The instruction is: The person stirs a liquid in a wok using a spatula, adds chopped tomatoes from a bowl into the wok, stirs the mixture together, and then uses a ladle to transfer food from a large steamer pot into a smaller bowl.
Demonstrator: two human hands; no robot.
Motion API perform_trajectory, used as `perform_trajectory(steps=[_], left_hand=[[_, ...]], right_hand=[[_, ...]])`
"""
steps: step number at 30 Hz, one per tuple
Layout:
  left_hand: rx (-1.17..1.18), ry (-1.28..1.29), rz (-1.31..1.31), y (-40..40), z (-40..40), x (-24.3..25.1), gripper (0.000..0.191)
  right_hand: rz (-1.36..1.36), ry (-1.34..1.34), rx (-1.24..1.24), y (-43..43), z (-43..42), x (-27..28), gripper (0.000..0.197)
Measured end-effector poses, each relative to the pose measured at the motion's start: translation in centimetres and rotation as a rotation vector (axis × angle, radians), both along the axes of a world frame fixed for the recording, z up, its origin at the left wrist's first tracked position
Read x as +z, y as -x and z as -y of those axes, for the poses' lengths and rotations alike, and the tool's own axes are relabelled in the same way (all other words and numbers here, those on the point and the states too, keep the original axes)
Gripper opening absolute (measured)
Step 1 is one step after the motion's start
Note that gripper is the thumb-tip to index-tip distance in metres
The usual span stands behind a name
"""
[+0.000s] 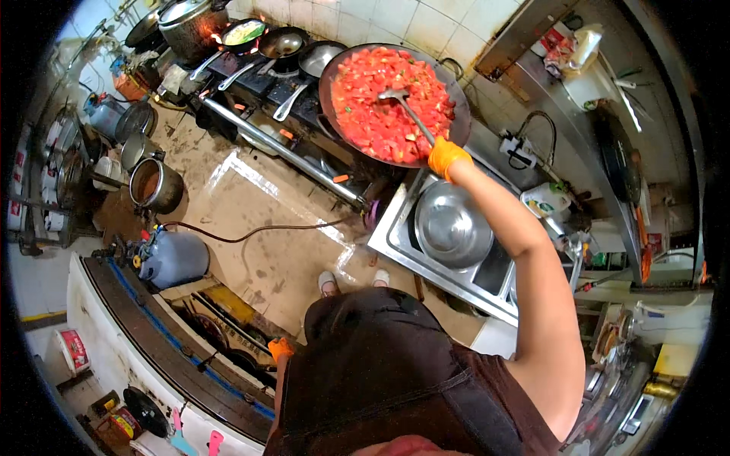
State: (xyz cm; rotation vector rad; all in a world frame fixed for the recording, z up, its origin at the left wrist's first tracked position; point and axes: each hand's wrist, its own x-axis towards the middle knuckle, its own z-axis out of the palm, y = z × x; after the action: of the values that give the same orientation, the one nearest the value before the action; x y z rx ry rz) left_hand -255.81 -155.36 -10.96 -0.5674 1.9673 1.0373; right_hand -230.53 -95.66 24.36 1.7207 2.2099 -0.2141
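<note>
My right hand (449, 157), in an orange glove, grips the handle of a metal cooking spatula (421, 121). The spatula's head rests in a heap of chopped tomatoes (370, 85) that fills a large wok (459, 128). Bits of green and pale yellow show among the red pieces. Low at my side hangs my left hand (281, 349), also gloved in orange, close to the edge of an open low cabinet (245, 308). It looks small and partly turned away, so I cannot tell how its fingers are set.
Small pans (322, 57) line the stove beside the wok; flames lick around one pan holding yellow-green food (244, 34). A steel basin (453, 225) sits in the sink (393, 228). A hose (256, 231) crosses the floor near a gas cylinder (177, 259). Pots (157, 185) stand left.
</note>
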Motion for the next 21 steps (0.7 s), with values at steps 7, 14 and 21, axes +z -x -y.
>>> perform_trajectory(steps=[7,14,21], left_hand=[[0.077,-0.006,0.040,2.6,-1.2,2.3,0.030],[0.055,0.006,0.011,2.7,-2.2,2.8,0.032],[0.238,-0.127,0.393,4.8,1.5,-2.0,0.018]], right_hand=[[-0.753,0.367,-0.453,-5.8,-1.0,11.5,0.029],[-0.395,0.198,-0.224,-2.8,-11.8,0.0,0.022],[0.207,0.226,0.445,-0.3,-0.7,3.2,0.025]])
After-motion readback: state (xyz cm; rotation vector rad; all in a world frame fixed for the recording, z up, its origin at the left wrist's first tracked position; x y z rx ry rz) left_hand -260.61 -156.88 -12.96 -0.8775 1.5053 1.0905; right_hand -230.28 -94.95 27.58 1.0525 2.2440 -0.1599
